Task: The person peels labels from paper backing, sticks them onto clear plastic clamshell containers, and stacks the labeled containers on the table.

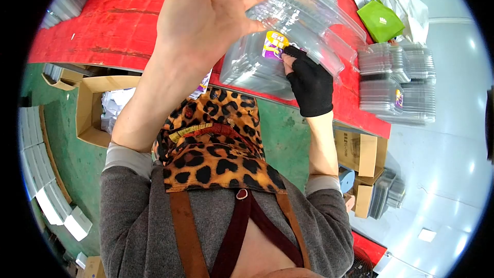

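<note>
My left hand [200,15] is bare and raised above the table, palm up, fingers apart. A thin purple edge shows by its fingers at the top of the view; what it belongs to is unclear. My right hand [310,83] wears a black fingerless glove, with its thumb and fingers closed at the right edge of a yellow and purple label [275,45]. That label lies over a stack of clear plastic containers [247,67]. More purple-and-white labels [201,86] sit at the table's near edge, partly hidden by my left forearm.
The red table [116,20] runs across the top. At right are stacked clear containers [383,95] and a green bag [381,19]. Below the table stand an open cardboard box [88,110] at left and another box [367,157] at right.
</note>
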The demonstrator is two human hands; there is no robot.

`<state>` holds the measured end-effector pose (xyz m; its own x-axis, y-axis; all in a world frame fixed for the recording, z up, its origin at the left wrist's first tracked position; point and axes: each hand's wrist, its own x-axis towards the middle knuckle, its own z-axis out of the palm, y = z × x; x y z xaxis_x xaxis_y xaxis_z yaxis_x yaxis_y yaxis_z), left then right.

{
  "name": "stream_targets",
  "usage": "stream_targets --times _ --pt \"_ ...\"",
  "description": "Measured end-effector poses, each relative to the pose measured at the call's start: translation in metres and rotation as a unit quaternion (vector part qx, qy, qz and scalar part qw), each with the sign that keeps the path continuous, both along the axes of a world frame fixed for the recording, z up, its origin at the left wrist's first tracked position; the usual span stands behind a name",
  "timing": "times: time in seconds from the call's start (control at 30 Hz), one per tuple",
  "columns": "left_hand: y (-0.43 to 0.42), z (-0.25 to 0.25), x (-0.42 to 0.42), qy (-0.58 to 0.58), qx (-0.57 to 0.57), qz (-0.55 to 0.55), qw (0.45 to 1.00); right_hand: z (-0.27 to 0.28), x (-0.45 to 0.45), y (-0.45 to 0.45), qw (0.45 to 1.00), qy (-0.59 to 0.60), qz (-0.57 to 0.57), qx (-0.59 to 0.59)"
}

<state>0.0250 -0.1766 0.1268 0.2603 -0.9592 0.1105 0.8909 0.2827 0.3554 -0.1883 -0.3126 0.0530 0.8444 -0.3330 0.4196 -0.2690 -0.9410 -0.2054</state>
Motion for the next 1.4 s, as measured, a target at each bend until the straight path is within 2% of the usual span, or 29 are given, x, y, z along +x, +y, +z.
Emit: stream_targets --times 0.13,0.23,0.33,0.4,0.47,0.6,0.63,0.7,0.9,1.0,1.1,1.2,1.3,1.33,1.4 --pt "0.007 0.004 -0.001 -0.016 -0.008 -0.01 1.0 0.015 -0.003 0.006 0.993 0.082 0.004 0.082" --pt "0.007 0.0 0.0 0.004 -0.012 -0.015 1.0 0.013 -0.008 0.01 0.995 0.042 0.044 0.082" --pt "0.007 -0.002 -0.001 0.013 -0.002 -0.011 1.0 -0.011 -0.033 0.003 0.988 0.001 -0.142 0.054" --pt "0.003 -0.004 0.0 0.009 0.008 -0.01 1.0 -0.01 -0.045 -0.002 0.972 -0.023 -0.201 0.115" --pt "0.001 -0.021 0.007 0.042 -0.056 -0.037 0.997 -0.022 -0.063 -0.01 0.96 -0.021 -0.245 0.135" --pt "-0.001 -0.037 0.013 0.051 -0.096 -0.065 0.992 -0.027 -0.077 -0.01 0.95 -0.079 -0.236 0.191" --pt "0.0 -0.028 0.007 0.034 -0.046 -0.04 0.998 -0.029 -0.078 -0.01 0.951 -0.09 -0.23 0.188" --pt "0.001 -0.028 0.006 0.044 -0.046 -0.043 0.997 -0.031 -0.079 -0.012 0.953 -0.112 -0.216 0.182" --pt "0.004 -0.041 0.006 0.058 -0.069 -0.062 0.994 -0.027 -0.082 -0.014 0.936 -0.104 -0.238 0.239" --pt "0.01 -0.036 -0.01 -0.006 0.014 0.012 1.0 -0.033 -0.09 -0.021 0.933 -0.123 -0.217 0.261" --pt "0.01 -0.043 -0.013 0.015 0.04 0.016 0.999 -0.034 -0.095 -0.025 0.907 -0.147 -0.23 0.319" --pt "0.01 -0.042 -0.016 0.03 0.059 0.025 0.998 -0.019 -0.095 -0.025 0.866 -0.122 -0.257 0.411" --pt "0.011 -0.041 -0.015 0.03 0.058 0.025 0.998 -0.024 -0.106 -0.05 0.749 -0.14 -0.243 0.601" --pt "0.011 -0.041 -0.015 0.026 0.058 0.024 0.998 -0.03 -0.107 -0.052 0.676 -0.207 -0.179 0.684" --pt "0.015 -0.043 -0.013 0.003 0.057 0.026 0.998 -0.038 -0.11 -0.057 0.49 -0.328 -0.04 0.807"
